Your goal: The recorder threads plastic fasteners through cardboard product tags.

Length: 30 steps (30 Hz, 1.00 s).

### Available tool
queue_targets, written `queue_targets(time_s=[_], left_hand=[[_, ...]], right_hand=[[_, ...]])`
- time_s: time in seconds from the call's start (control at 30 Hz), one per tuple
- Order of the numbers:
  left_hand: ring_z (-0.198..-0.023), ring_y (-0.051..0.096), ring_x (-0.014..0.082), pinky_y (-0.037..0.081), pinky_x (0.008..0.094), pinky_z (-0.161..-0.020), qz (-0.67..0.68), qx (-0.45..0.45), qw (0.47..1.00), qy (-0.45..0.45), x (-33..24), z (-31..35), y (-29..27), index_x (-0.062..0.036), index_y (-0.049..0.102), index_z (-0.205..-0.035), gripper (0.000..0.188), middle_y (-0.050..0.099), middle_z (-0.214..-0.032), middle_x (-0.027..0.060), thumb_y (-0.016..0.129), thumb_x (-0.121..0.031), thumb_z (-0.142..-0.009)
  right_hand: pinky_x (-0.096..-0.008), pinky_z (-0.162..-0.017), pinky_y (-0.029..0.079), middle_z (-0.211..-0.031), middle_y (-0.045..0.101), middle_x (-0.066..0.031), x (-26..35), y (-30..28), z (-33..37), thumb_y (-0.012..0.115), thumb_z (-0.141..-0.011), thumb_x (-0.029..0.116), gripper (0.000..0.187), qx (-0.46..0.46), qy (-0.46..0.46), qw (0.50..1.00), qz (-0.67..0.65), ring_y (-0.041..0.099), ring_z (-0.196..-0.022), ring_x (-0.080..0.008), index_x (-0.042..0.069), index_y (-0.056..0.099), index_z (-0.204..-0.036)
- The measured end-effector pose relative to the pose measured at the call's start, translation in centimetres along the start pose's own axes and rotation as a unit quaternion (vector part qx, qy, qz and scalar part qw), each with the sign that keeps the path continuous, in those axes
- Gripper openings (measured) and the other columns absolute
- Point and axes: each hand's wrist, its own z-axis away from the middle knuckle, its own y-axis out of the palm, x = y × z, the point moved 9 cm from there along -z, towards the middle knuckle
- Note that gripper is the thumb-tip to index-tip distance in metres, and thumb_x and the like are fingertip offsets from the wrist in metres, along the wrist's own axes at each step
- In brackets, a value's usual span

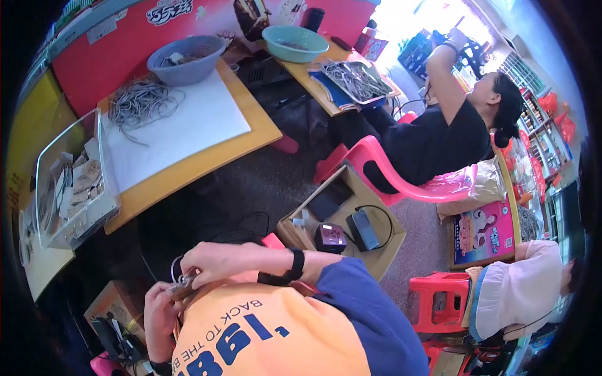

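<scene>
My left hand [160, 316] and my right hand [219, 260] meet close to my chest, low in the view, above my orange shirt. Both pinch a small brown tag-like piece [182, 289] with a thin white cord [174, 266] looping off it. A black band sits on my right wrist [295, 266]. On the wooden table ahead lies a white sheet [188, 125] with a loose heap of grey cords [141, 100], well out of reach of both hands.
A clear plastic bin of brown tags [69, 182] stands at the table's left end, a grey basin [186, 57] at its far end. A cardboard box with devices [351, 232] sits on the floor. A person in black sits on a pink chair [401, 182]; another sits at right.
</scene>
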Motion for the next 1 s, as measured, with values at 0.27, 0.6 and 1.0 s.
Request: queue_targets(time_s=[0.27, 0.6, 1.0], left_hand=[[-0.081, 0.062, 0.0123, 0.049, 0.0246, -0.073, -0.191, 0.122, 0.969, 0.098, -5.7, -1.2, 5.0, 0.0043, 0.069, -0.089, 0.016, 0.068, -0.086, 0.0091, 0.067, -0.009, -0.081], [-0.075, 0.061, 0.0069, 0.048, 0.0203, -0.068, -0.121, 0.109, 0.986, 0.04, -4.5, -0.4, 3.1, 0.0047, 0.067, -0.089, 0.009, 0.067, -0.081, 0.0056, 0.065, -0.001, -0.082], [-0.08, 0.06, 0.0069, 0.048, 0.0206, -0.072, -0.06, 0.123, 0.987, 0.08, -4.2, -0.7, 2.2, 0.0018, 0.062, -0.086, 0.008, 0.065, -0.085, 0.0046, 0.064, 0.002, -0.078]], right_hand=[[-0.036, -0.082, 0.049, -0.096, 0.066, -0.0173, -4.6, -4.1, 0.2, 0.052, -0.092, 0.027, 0.03, 0.004, 0.07, 0.997, 0.028, 0.063, -0.092, -0.0282, 0.003, 0.068, -0.1], [-0.0233, -0.07, 0.048, -0.083, 0.063, -0.0029, -2.7, -1.6, -2.9, 0.066, -0.088, 0.014, 0.022, -0.047, 0.021, 0.858, -0.512, 0.056, -0.077, -0.0069, -0.004, 0.066, -0.101], [-0.0205, -0.064, 0.046, -0.081, 0.06, -0.0003, -1.0, -0.7, -2.2, 0.072, -0.083, 0.016, 0.016, -0.083, 0.109, 0.965, -0.226, 0.057, -0.072, -0.0052, 0.003, 0.07, -0.092]])
